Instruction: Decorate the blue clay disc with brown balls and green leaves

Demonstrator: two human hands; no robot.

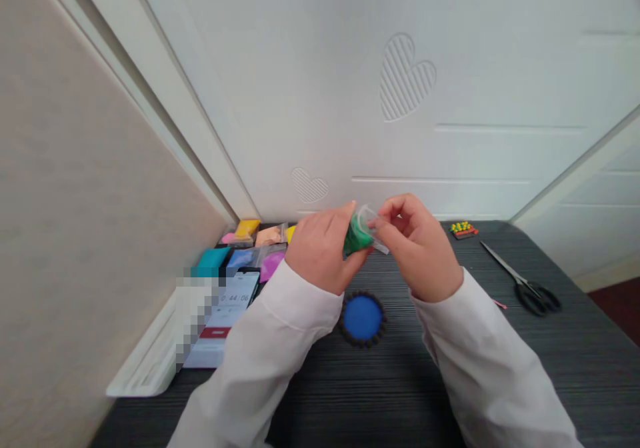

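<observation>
My left hand (323, 245) is closed around a small clear bag of green modelling clay (356, 236), held above the table. The mouth of the clear plastic bag (373, 216) gapes toward the right. At that mouth, my right hand (420, 248) pinches the plastic with thumb and forefinger; whether its fingertips also touch the clay is hard to see. On the table beneath the hands lies a round blue disc (363, 318) with a dark, beaded-looking rim. The left sleeve covers a little of its left edge.
Clay packets, including yellow (247, 229), peach (270, 236), blue (241, 259) and purple (273, 266), lie at the back left. Nearby are a phone (235, 315) and a white tray (150, 361). Black-handled scissors (525, 285) and a small yellow-and-red piece (464, 229) sit right.
</observation>
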